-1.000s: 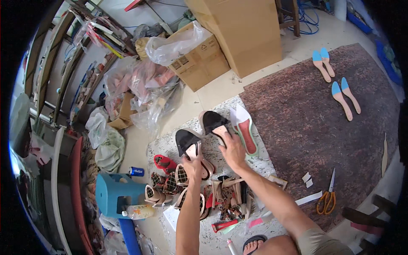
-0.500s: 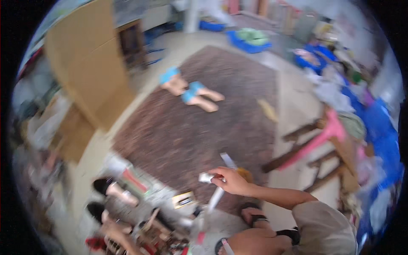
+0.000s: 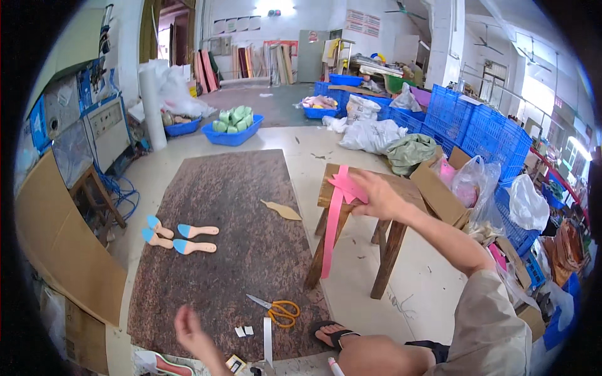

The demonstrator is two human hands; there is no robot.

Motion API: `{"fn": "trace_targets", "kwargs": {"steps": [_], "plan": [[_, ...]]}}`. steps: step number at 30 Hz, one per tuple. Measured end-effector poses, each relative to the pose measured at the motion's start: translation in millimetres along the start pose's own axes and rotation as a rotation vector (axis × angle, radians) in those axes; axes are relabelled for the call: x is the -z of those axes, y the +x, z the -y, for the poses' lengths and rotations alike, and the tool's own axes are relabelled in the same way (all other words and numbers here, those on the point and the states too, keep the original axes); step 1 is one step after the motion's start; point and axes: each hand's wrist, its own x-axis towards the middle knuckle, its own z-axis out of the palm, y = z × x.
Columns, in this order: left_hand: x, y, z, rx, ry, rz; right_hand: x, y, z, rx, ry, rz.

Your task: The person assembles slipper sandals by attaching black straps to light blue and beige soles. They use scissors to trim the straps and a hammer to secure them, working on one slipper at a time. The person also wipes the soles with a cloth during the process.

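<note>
My right hand (image 3: 384, 197) reaches to the wooden stool (image 3: 394, 183), its fingers closing around pink strips (image 3: 345, 187) on the near left corner of the seat. One long strip hangs down over the stool's edge. My left hand (image 3: 190, 329), smeared by motion, is low over the brown mat (image 3: 232, 188); its fingers are unclear. Between the hands, orange-handled scissors (image 3: 282, 311) lie on the mat beside a white strip (image 3: 268, 341) and small white pieces (image 3: 244, 331). Several beige, blue-ended insole-shaped pieces (image 3: 195, 247) lie at the mat's left.
A tan leaf-shaped piece (image 3: 281, 210) lies near the mat's right edge. Cardboard (image 3: 69, 232) leans at the left. Farther back are a blue basin (image 3: 232, 135) of green items and stacked blue crates (image 3: 483, 135). Bags and an open carton (image 3: 442, 197) stand behind the stool.
My view has swung up and right. My right hand, which held a small white piece over the mat, is now at the pink strips on the stool. White pieces now lie by the scissors.
</note>
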Motion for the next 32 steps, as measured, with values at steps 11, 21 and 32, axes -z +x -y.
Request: {"fn": "trace_targets", "kwargs": {"steps": [11, 21, 32], "plan": [[-174, -106, -22, 0.029, -0.04, 0.978, -8, -16, -20, -0.04, 0.104, 0.151], [-293, -144, -49, -0.231, 0.04, 1.034, 40, -40, -75, -0.493, 0.359, -0.113], [-300, -113, -69, 0.525, -0.42, 1.347, 24, -69, -13, -0.062, 0.082, -0.027]]}}
